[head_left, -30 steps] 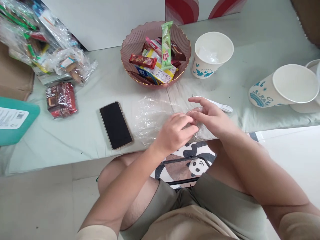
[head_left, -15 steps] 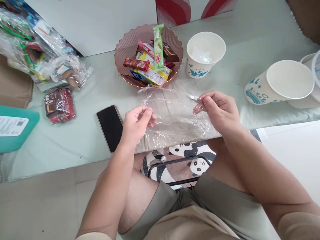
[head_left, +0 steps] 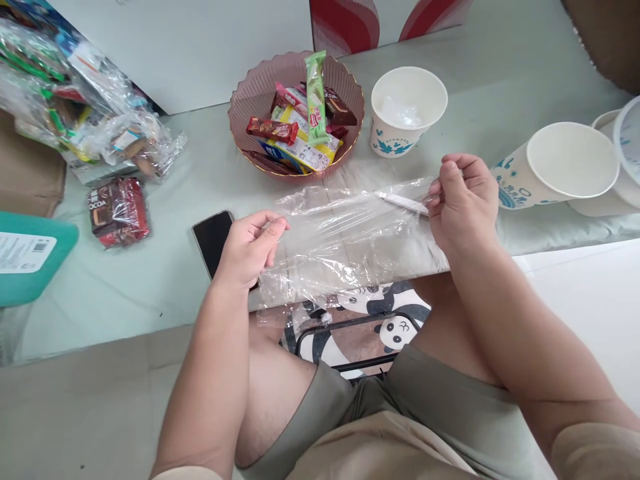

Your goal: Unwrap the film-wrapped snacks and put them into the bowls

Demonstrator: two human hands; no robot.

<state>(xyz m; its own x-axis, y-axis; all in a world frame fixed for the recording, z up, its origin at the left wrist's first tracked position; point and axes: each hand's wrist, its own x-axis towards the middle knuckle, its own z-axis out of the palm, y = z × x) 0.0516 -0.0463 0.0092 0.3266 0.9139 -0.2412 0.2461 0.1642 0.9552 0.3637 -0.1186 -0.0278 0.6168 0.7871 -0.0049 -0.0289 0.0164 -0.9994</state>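
Running side to side, the cloth-covered table (head_left: 165, 280) carries the items logged here. Transparent film (head_left: 325, 240), thin and wrinkled, is drawn out above the near edge, its lower part drooping past that edge. Beyond it stands a pink ribbed bowl (head_left: 245, 100) holding wrapped snacks (head_left: 316, 97); to the bowl's right, a paper cup (head_left: 393, 139) has crumpled plastic (head_left: 400, 111) inside. Hands are well apart: the right hand (head_left: 465, 203) pinches the film's right end, and the left hand (head_left: 250, 247) appears to pinch the left end, exact contact partly hidden. A phone (head_left: 213, 240) lies partly covered by the left hand; touching or not, I cannot tell. Slimmest item: a white tool (head_left: 405, 202), lying near the right hand. Judged step: spreading the film taut between two pinches. Next move, by my estimate, calls for an even pull with both pinches firm, since film this thin may cling or tear.
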